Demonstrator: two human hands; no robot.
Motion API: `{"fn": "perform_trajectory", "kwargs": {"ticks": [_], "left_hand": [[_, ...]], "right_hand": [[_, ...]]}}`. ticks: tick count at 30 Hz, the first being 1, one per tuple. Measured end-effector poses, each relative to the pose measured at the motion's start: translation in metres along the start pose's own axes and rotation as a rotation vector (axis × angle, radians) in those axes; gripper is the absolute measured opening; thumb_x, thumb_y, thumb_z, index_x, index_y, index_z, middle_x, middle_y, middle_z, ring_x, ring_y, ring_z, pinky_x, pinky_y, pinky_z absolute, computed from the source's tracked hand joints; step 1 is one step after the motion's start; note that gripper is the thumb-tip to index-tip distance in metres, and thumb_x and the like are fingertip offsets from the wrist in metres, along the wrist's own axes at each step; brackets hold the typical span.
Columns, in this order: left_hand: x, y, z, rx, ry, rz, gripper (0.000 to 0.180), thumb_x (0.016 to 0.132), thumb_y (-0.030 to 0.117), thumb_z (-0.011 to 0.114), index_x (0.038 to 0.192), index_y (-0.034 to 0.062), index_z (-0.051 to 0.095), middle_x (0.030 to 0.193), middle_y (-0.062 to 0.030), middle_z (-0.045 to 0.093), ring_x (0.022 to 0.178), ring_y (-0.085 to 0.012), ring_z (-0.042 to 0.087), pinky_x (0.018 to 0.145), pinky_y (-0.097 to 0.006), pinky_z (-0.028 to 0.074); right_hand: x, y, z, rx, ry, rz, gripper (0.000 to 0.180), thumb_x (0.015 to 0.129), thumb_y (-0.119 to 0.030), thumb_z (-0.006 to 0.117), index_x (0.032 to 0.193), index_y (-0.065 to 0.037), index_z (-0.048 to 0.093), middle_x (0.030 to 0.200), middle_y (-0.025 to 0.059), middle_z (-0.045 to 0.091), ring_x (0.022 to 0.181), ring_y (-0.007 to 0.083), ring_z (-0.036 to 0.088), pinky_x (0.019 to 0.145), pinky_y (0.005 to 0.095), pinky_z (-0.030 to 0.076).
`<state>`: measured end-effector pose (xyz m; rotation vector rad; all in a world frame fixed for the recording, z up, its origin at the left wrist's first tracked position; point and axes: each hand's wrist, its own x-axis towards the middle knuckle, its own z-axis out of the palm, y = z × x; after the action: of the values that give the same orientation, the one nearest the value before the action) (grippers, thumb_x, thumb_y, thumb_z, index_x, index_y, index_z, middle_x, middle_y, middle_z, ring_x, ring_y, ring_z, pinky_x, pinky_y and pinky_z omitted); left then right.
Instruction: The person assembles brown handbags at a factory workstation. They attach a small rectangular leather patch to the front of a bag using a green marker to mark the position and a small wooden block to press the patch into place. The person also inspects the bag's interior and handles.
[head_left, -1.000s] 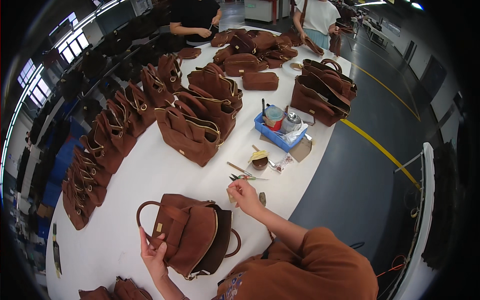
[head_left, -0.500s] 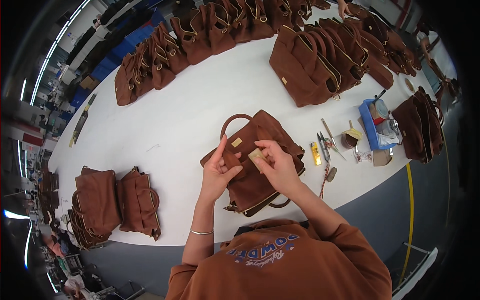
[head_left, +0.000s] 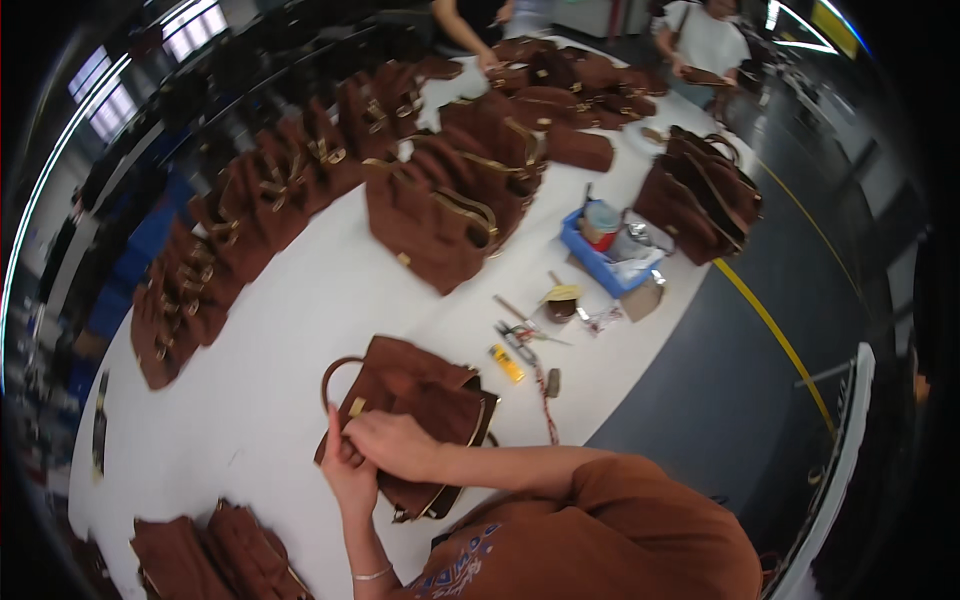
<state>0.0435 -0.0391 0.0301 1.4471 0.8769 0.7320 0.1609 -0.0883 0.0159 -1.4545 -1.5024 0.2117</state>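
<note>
A brown leather handbag with a small gold plate lies on the white table in front of me, its round handle arching up on the left. My left hand is over the bag's near left part, forefinger pointing up and the other fingers curled. Across it, touching its fingers, is my right hand, closed in a pinch with its back up. Whatever lies between the fingers of both hands is hidden, and the picture is slightly blurred.
Right of the bag lie a yellow lighter, snips and a small brown pot. A blue bin holds supplies. More brown bags stand beyond, and others lie near left. Two people work at the far end.
My view has swung to the right, bringing the co-workers into sight. My hands have come together; the pale yellow block in my right fingers and the brown strap in my left are now hidden.
</note>
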Motion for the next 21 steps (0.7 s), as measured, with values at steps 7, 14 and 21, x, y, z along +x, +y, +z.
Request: {"fn": "perform_trajectory", "kwargs": {"ticks": [7, 14, 21], "left_hand": [[0.000, -0.001, 0.011, 0.067, -0.026, 0.052, 0.087, 0.076, -0.022, 0.055, 0.154, 0.0085, 0.031, 0.082, 0.0061, 0.047, 0.069, -0.0027, 0.046, 0.068, -0.018, 0.047], [-0.004, -0.001, 0.015, 0.011, -0.010, 0.074, 0.087, 0.076, -0.023, 0.055, 0.154, 0.0086, 0.030, 0.085, 0.0051, 0.050, 0.073, -0.0041, 0.051, 0.070, -0.018, 0.047], [-0.004, 0.000, 0.010, 0.060, -0.041, 0.058, 0.086, 0.078, -0.022, 0.054, 0.155, 0.0076, 0.028, 0.089, 0.0045, 0.051, 0.079, -0.0043, 0.052, 0.074, -0.019, 0.048]], "right_hand": [[-0.014, -0.004, -0.013, 0.012, -0.117, 0.089, 0.013, 0.084, -0.008, 0.056, 0.092, -0.001, 0.049, 0.087, 0.0160, 0.059, 0.084, 0.0353, 0.064, 0.069, 0.0445, 0.052], [-0.002, -0.008, -0.017, 0.084, -0.067, 0.052, 0.012, 0.084, -0.007, 0.055, 0.092, 0.000, 0.050, 0.086, 0.0174, 0.060, 0.080, 0.0371, 0.064, 0.067, 0.0463, 0.052], [-0.012, -0.007, -0.016, 0.036, -0.149, 0.120, 0.013, 0.085, -0.008, 0.055, 0.092, 0.002, 0.049, 0.086, 0.0177, 0.061, 0.080, 0.0378, 0.065, 0.065, 0.0461, 0.052]]}}
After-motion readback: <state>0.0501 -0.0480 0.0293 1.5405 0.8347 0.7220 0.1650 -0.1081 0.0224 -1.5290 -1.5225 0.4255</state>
